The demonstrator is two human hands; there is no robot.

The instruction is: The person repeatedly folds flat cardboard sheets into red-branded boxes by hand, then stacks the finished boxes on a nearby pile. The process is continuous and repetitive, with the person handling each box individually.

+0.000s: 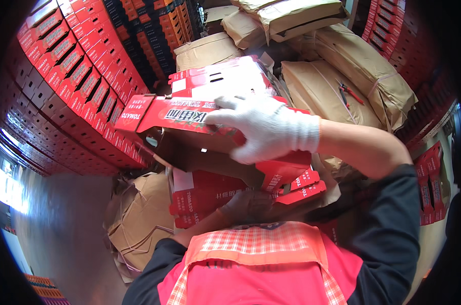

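Observation:
A red cardboard box (156,122), partly folded into an open tray shape with a brown inside, is held tilted in front of me. My right hand (268,127), in a white knitted glove, reaches across from the right. Its fingers are closed over the box's printed side. Low in the shadow beneath the box is my left hand (247,205), next to a flat red cardboard sheet (200,195). The fingers of that hand are too dark to make out. Beyond the box lies another flat red cardboard piece (223,76).
Tall stacks of red boxes (70,71) rise at the left, with dark blue and orange boxes (149,38) behind. Brown paper-wrapped bundles (327,86) are piled ahead on the right; red-handled pliers (350,94) lie on one. Another brown bundle (144,216) sits at the lower left.

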